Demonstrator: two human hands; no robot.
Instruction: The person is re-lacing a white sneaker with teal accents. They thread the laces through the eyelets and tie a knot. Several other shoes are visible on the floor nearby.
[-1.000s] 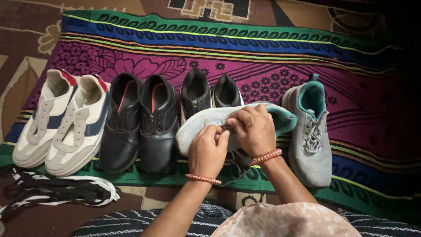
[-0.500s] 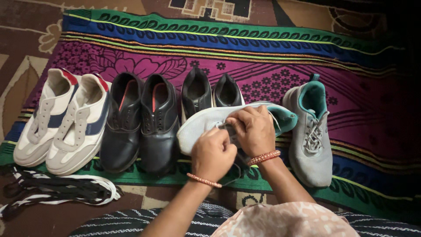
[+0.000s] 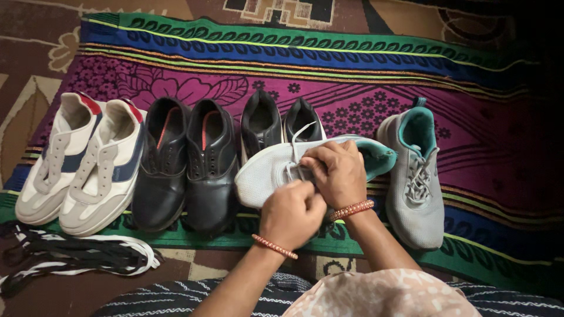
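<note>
Left hand (image 3: 292,212) pulled back, lace (image 3: 295,136) looped up

Single head view, looking steeply down from above, close over hands and row of shoes on mat.

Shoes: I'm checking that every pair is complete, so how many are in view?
8. Two white sneakers at left, two black lace-up shoes, two black shoes behind the hands, one grey sneaker held sideways, one grey sneaker at right.

A striped mat (image 3: 364,76) on patterned carpet (image 3: 35,53) bears shoes (image 3: 161,164) in a row.
</note>
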